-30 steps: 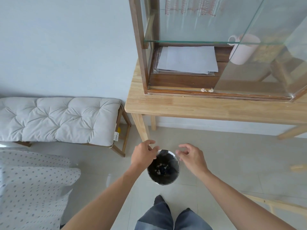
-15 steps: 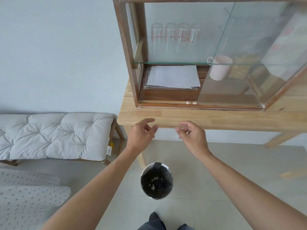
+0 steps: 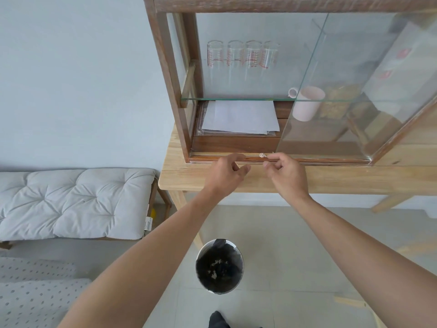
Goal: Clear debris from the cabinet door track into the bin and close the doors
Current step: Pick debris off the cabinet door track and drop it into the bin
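Debris point(image 3: 262, 155), a small pale crumpled scrap, lies in the door track point(image 3: 307, 159) along the bottom front edge of the wooden cabinet point(image 3: 165, 67), just left of the edge of the sliding glass door point(image 3: 331, 102), which stands pushed to the right and leaves the left half of the cabinet open. The right hand point(image 3: 283, 176) is at the track with its fingertips drawn close together right beside the scrap; whether they already pinch it cannot be told. The left hand point(image 3: 227, 174) hovers just left of it over the same track, loosely curled with a narrow gap between thumb and fingers, holding nothing. The cabinet stands on a light wooden table point(image 3: 189, 178) set against a pale blue-grey wall point(image 3: 71, 79). Inside, a glass shelf point(image 3: 236, 99) carries a row of clear glasses point(image 3: 241, 55) with red markings, and below it lie sheets of white paper point(image 3: 238, 118) and a pale pink mug point(image 3: 307, 105) behind the door. On the light tiled floor point(image 3: 295, 245) beneath the hands stands a round bin point(image 3: 219, 266) with a black liner and pale bits inside. To the left a bench with a tufted white cushion point(image 3: 71, 202) sits against the wall, and a dotted fabric point(image 3: 35, 292) fills the lower left corner.
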`<state>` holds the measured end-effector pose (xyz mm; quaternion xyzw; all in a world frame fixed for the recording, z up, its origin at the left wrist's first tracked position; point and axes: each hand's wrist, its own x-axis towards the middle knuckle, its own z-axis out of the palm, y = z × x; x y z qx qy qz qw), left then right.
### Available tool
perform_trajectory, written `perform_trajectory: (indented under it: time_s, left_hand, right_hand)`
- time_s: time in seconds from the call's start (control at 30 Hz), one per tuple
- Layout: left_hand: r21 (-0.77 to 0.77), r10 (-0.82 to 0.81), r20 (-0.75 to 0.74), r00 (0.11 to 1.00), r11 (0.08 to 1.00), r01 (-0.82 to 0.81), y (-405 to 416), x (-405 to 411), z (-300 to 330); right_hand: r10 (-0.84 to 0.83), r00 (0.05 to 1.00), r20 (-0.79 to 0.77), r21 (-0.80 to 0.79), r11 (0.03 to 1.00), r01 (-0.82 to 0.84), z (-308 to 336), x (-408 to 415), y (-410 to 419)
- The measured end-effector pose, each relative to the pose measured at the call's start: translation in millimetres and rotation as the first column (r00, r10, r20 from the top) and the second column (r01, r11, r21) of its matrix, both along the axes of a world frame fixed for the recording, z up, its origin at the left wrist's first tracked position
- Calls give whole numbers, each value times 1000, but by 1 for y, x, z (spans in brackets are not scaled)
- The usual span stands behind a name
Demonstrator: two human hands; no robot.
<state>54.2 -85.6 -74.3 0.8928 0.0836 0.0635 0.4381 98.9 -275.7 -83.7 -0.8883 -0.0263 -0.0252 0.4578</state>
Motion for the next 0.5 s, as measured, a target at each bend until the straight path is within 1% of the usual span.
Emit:
perform_trajectory:
  time_s: [0.13,0.23,0.3,0.4,0.5]
  left_hand:
    - [-13,-35,-24,999,999,35,-15,23,2]
    - [-39,-55,-44,998,998,53,-25,34,2]
    - [-54,-64,-67,996,997,61,-31,41,0]
    - [-57,-61,-102,993,997,55,-37,44,-2]
    - [-61,-17,-118,993,998,10,-39,47,-2]
  right_hand:
    - [33,999,7,-180,983,-31,2,8,4]
    - [41,998,42,-359,933,-23,0,11,5]
    - [50,996,76,-436,900,-12,-1,12,5]
    - [66,993,97,-499,866,-9,-2,14,3]
    - [41,992,122,-470,883,22,-4,17,2]
